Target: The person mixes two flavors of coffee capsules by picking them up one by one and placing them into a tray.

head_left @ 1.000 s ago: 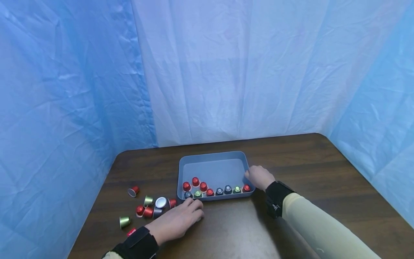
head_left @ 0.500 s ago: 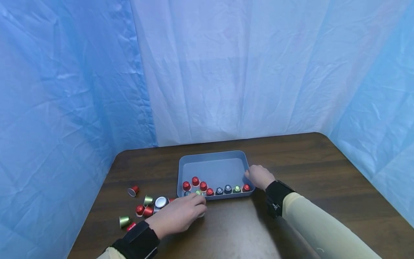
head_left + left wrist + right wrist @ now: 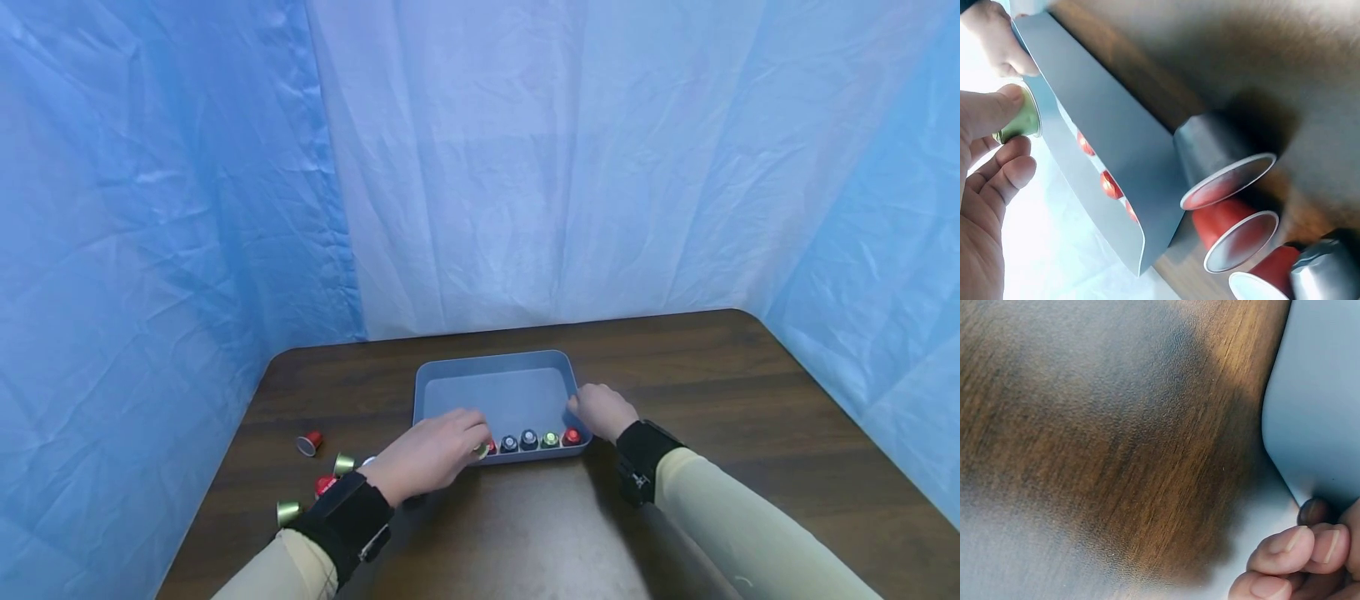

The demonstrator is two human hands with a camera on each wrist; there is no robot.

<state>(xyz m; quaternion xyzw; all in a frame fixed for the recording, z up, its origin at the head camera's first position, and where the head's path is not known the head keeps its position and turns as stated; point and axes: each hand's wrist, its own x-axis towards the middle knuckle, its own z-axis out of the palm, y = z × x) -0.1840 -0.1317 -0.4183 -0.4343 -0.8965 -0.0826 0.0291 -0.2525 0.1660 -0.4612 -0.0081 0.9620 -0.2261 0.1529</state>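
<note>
A green coffee capsule point(image 3: 1021, 115) is pinched between the thumb and fingers of my left hand point(image 3: 438, 450), over the near left part of the grey-blue tray point(image 3: 517, 392). My right hand point(image 3: 602, 410) grips the tray's right edge; the right wrist view shows its fingers point(image 3: 1282, 547) curled at the tray wall point(image 3: 1316, 406). Along the tray's near side stand a red capsule point(image 3: 572, 436), a green capsule point(image 3: 550, 439) and dark capsules point(image 3: 528, 439). My left hand hides the left end of that row in the head view; the left wrist view shows red capsules point(image 3: 1110, 185) there.
Left of the tray, loose capsules lie on the wooden table point(image 3: 675, 358), among them a red one point(image 3: 309, 442) and green ones point(image 3: 288, 512). Close by the tray's near left corner are a dark capsule point(image 3: 1219, 156) and a red capsule point(image 3: 1232, 231). Blue-white sheets point(image 3: 480, 167) hang behind.
My left hand has moved from the table in front of the tray up and right, over the tray's near edge, with the green capsule. My right hand stays at the tray's right edge.
</note>
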